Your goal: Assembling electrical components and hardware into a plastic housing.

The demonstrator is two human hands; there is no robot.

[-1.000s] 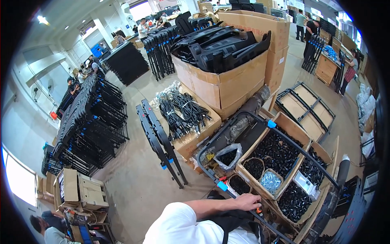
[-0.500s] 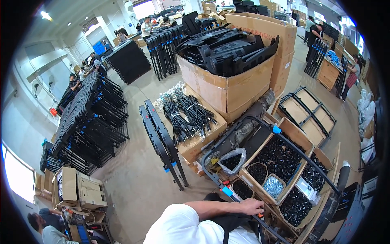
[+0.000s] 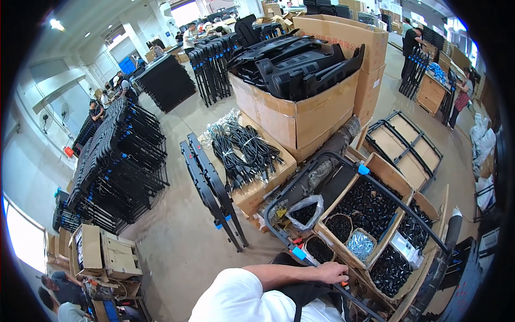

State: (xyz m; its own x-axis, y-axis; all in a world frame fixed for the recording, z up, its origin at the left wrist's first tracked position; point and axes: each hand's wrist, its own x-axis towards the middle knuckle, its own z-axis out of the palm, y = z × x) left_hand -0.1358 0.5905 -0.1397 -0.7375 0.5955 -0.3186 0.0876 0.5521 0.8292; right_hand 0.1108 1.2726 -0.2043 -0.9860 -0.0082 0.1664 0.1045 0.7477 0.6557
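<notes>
My left hand [image 3: 331,272] reaches across from a white sleeve, its fingers curled down on the near side of a black tubular frame [image 3: 387,193]. The frame has bright blue clips at its bends and lies over wooden part bins. A small orange piece shows on the tube just below my fingers; I cannot make out what it is. Under the frame, the wooden bin [image 3: 325,229] holds many small black parts [image 3: 370,209] and a bag of silvery screws [image 3: 360,244]. A white box [image 3: 406,248] sits among the black parts. My right hand is out of view.
Coiled black cables [image 3: 244,153] lie on a carton beside two folded black leg frames [image 3: 210,185]. A large carton [image 3: 298,118] piled with black plastic covers stands beyond. Rows of black frames [image 3: 110,166] stand at left. Other people work farther off and at lower left.
The whole view has shifted slightly. My left hand stays on the frame's tube. At lower left, the people have changed position a little.
</notes>
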